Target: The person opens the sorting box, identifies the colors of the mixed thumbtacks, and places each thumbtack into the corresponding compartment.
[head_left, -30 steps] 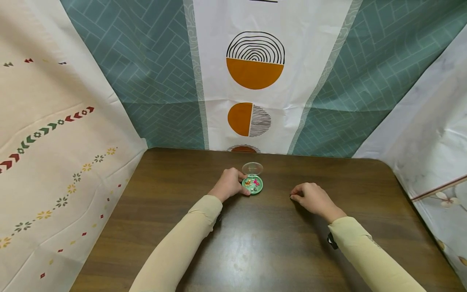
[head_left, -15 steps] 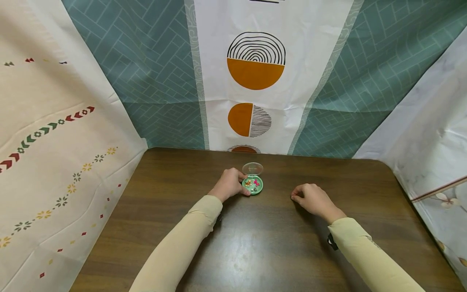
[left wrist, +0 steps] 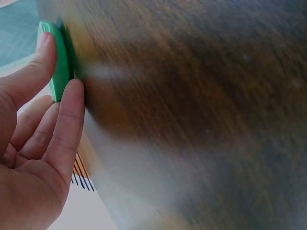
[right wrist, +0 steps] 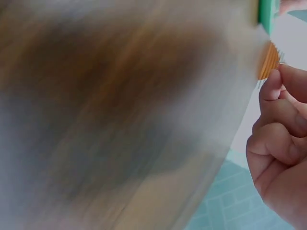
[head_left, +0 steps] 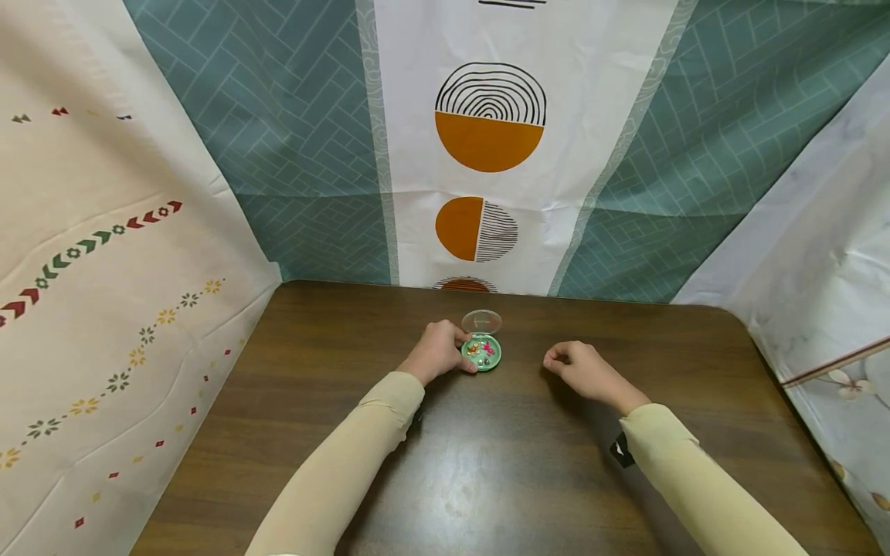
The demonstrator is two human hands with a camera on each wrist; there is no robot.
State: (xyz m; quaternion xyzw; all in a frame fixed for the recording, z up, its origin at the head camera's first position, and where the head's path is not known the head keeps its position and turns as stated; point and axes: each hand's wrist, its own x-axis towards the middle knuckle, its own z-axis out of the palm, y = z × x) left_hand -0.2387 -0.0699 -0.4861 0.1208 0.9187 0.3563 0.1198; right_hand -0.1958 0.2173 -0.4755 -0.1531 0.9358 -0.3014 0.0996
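Observation:
A small round green case (head_left: 492, 361) lies on the table with its clear lid (head_left: 481, 321) raised at the back. Tiny orange, pink and dark bits sit inside it. My left hand (head_left: 434, 351) holds the case by its left side; in the left wrist view the thumb presses the green rim (left wrist: 59, 72) and the fingers lie along and below it. To the right of the case, my right hand (head_left: 584, 371) has thumb and forefinger pinched together. Between those tips the right wrist view shows a tiny thin pin-like sliver (right wrist: 283, 63), whose kind I cannot tell.
The brown wooden table (head_left: 459, 479) ends at a back edge just beyond the case. A patterned teal and white cloth (head_left: 487, 177) hangs behind it, with a cream cloth (head_left: 139, 309) at the left and a pale cloth (head_left: 820, 286) at the right.
My right hand has moved a little to the left and up in the head view, toward the case. The left hand and the case have stayed in place.

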